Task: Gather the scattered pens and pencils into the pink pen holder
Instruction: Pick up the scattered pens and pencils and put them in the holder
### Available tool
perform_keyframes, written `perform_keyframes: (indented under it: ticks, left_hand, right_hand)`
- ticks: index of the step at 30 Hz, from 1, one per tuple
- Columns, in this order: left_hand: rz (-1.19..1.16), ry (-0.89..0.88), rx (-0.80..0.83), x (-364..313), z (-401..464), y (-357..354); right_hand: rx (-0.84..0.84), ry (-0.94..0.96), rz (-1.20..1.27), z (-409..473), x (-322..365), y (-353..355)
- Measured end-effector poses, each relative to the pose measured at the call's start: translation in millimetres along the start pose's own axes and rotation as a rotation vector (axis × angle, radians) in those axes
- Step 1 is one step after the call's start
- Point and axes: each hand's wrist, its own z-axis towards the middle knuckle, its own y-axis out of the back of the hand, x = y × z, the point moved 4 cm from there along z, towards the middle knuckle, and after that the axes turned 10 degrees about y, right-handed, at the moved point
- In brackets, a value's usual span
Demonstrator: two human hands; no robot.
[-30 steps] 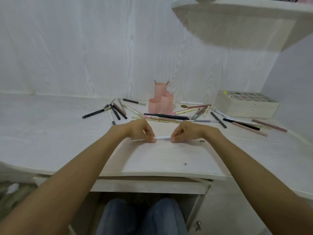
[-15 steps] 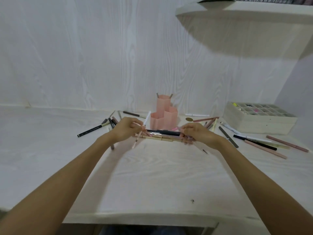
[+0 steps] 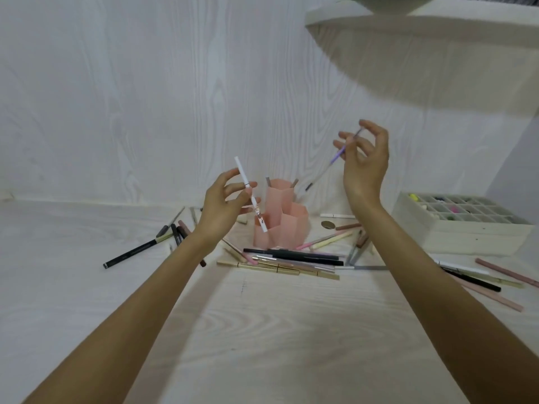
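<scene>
The pink pen holder (image 3: 287, 225) stands at the back middle of the desk, with two pencil ends sticking out of its tall rear cell. My left hand (image 3: 226, 205) is raised just left of it and pinches a white pen (image 3: 250, 193), which points steeply down in front of the holder. My right hand (image 3: 364, 158) is higher, up and right of the holder, pinching a thin purple pen (image 3: 335, 157) whose tip slants down toward the holder's top. Several pens and pencils (image 3: 291, 260) lie scattered on the desk around the holder.
A white compartment box (image 3: 460, 228) sits at the right back. More pens (image 3: 481, 278) lie in front of it, and a black pen (image 3: 134, 252) lies at the left. A shelf (image 3: 423, 21) overhangs the upper right. A coin (image 3: 327, 224) lies beside the holder.
Both hands lifted from the desk toward the holder. The left raised the white pen, the right came up with the purple pen.
</scene>
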Motion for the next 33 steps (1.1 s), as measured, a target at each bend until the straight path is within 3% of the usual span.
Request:
perform_keyframes:
  ticks: [3, 8, 12, 18, 23, 26, 29, 33]
  left_hand:
    - [0.009, 0.014, -0.026, -5, 4, 6]
    - [-0.003, 0.007, -0.026, -14, 1, 13]
    - [-0.013, -0.022, -0.049, -25, -3, 21]
    - [0.021, -0.07, -0.186, -40, -4, 34]
    - [0.148, -0.11, -0.251, -51, -4, 32]
    - [0.088, -0.139, -0.234, -61, -3, 22]
    - [0.106, -0.252, -0.207, -74, -1, 11]
    - [0.2, -0.389, -0.261, -86, 3, -2]
  right_hand:
    - [0.012, 0.057, -0.07, 6, -3, -24]
    - [0.344, 0.073, -0.34, -11, -27, -56]
    - [0.403, 0.005, -0.473, -26, -45, -61]
    - [0.539, 0.205, -0.84, -30, -57, -51]
    - [0.648, 0.234, -0.89, -31, -60, -34]
    - [0.586, 0.22, -0.809, -41, -54, -14]
    - [0.491, 0.14, -0.75, -65, -57, 17]
    - [0.595, -0.045, -0.685, -102, -74, 43]
